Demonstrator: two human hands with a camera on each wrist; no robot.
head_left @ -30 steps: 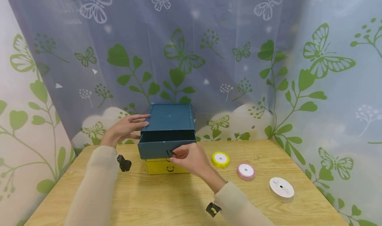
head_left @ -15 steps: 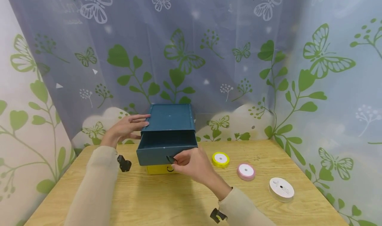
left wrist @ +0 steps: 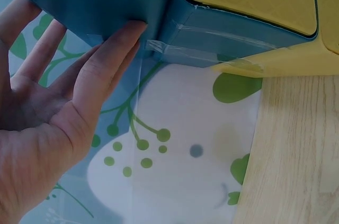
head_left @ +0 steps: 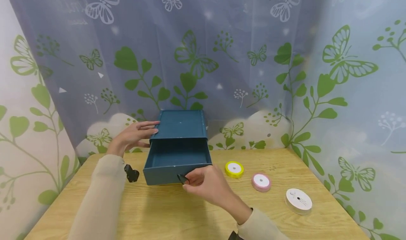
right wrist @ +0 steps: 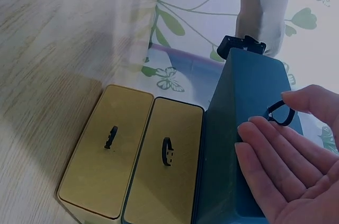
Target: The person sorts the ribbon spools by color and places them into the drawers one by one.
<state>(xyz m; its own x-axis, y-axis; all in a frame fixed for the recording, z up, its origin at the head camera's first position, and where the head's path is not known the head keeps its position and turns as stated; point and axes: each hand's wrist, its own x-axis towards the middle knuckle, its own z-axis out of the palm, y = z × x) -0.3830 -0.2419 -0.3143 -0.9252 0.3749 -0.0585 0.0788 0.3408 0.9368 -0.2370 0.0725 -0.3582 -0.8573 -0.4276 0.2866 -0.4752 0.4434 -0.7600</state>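
Cabinet braced, blue top drawer drawn well out

The cabinet sits against the left hand, its fingers spread apart, tips touching the side. The top drawer stretches out from there to the right hand, whose thumb and fingers clamp the black handle. Pulling this drawer open seems the step in hand; next likely calls for an even pull, cabinet still braced. Versus half a second ago, the drawer juts further and the right fingers sit farther from the left ones
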